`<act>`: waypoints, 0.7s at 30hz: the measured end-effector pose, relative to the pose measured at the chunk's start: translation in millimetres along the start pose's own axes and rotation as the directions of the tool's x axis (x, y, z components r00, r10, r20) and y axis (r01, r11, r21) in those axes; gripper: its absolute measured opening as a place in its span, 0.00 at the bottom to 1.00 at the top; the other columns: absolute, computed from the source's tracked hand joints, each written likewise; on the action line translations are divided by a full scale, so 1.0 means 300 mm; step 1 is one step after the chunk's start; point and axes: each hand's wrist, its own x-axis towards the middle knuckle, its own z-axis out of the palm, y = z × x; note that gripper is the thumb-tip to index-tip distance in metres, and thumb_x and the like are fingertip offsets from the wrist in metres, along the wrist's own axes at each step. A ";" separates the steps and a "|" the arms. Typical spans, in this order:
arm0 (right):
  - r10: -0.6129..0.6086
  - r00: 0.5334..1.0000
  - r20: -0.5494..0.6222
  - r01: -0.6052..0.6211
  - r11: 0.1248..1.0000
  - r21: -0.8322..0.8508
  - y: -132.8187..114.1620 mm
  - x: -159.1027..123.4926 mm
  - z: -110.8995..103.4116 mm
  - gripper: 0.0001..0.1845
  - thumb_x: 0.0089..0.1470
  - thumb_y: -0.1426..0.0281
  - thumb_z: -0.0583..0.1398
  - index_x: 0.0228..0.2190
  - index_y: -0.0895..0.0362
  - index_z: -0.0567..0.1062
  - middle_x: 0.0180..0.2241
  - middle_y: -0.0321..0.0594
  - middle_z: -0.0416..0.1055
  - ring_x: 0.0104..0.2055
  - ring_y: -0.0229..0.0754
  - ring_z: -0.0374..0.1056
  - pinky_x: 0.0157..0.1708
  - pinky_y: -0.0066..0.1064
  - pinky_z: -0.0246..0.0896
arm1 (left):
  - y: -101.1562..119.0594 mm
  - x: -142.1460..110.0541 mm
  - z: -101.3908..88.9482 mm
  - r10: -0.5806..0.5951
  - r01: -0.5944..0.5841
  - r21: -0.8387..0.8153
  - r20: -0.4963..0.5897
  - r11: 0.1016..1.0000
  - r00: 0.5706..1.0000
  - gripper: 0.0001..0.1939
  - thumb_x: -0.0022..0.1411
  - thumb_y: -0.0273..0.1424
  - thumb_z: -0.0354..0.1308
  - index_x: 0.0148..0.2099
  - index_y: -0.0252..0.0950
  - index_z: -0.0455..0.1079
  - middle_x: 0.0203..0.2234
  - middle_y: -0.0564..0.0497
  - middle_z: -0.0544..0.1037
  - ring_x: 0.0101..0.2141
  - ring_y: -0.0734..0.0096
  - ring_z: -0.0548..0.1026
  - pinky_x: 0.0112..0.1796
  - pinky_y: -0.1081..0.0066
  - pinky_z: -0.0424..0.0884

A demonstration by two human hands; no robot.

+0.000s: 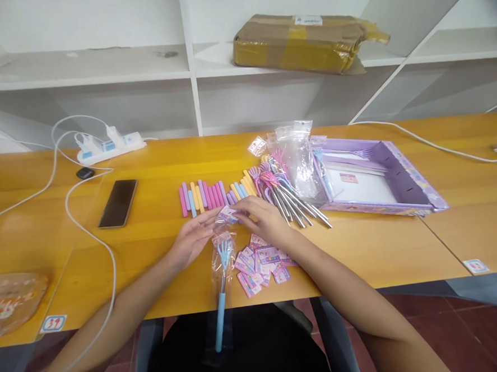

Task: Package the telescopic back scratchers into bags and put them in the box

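A small pink-and-purple printed card [226, 215] is held between my two hands, at the top end of a clear plastic bag [214, 266]. The fingers of my left hand [196, 234] close on its left edge, and my right hand [266, 218] pinches its right side. Inside the bag lies a light-blue back scratcher [222, 300], claw end up, its handle hanging past the table edge. Another card [221, 238] shows by the claw. Beside the bag is a loose pile of printed cards [261, 261].
Behind my hands lie coloured handle tubes [202, 195], back scratchers with metal rods [289, 197] and empty clear bags [299, 160]. A purple tray [418, 203] stands right. Leftward are a phone [118, 203], a power strip [111, 148] and cables. A taped carton [294, 43] rests on the shelf.
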 end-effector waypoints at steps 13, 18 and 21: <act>-0.021 0.987 0.158 0.032 0.997 -0.065 -0.024 0.000 -0.024 0.27 0.70 0.75 0.58 0.66 0.48 0.68 0.51 0.43 0.79 0.53 0.50 0.72 0.54 0.48 0.71 | 0.022 -0.001 0.016 -0.041 0.042 -0.044 0.032 0.998 0.999 0.28 0.66 0.31 0.62 0.68 0.39 0.73 0.67 0.41 0.73 0.61 0.50 0.74 0.62 0.51 0.69; -0.029 0.980 0.198 0.047 0.995 -0.085 -0.049 0.008 -0.032 0.30 0.69 0.74 0.58 0.69 0.49 0.64 0.56 0.45 0.76 0.61 0.52 0.69 0.61 0.52 0.68 | 0.034 -0.002 0.022 -0.040 0.041 -0.063 0.023 0.997 0.999 0.28 0.65 0.29 0.63 0.67 0.39 0.74 0.66 0.41 0.73 0.59 0.50 0.75 0.58 0.54 0.73; -0.022 0.979 0.202 0.034 0.998 -0.056 -0.057 0.010 -0.028 0.31 0.69 0.74 0.59 0.70 0.48 0.63 0.58 0.45 0.76 0.64 0.51 0.68 0.63 0.51 0.68 | 0.041 -0.004 0.027 -0.055 0.058 -0.074 0.039 0.996 0.998 0.29 0.66 0.30 0.62 0.68 0.40 0.71 0.68 0.40 0.71 0.62 0.47 0.73 0.58 0.51 0.73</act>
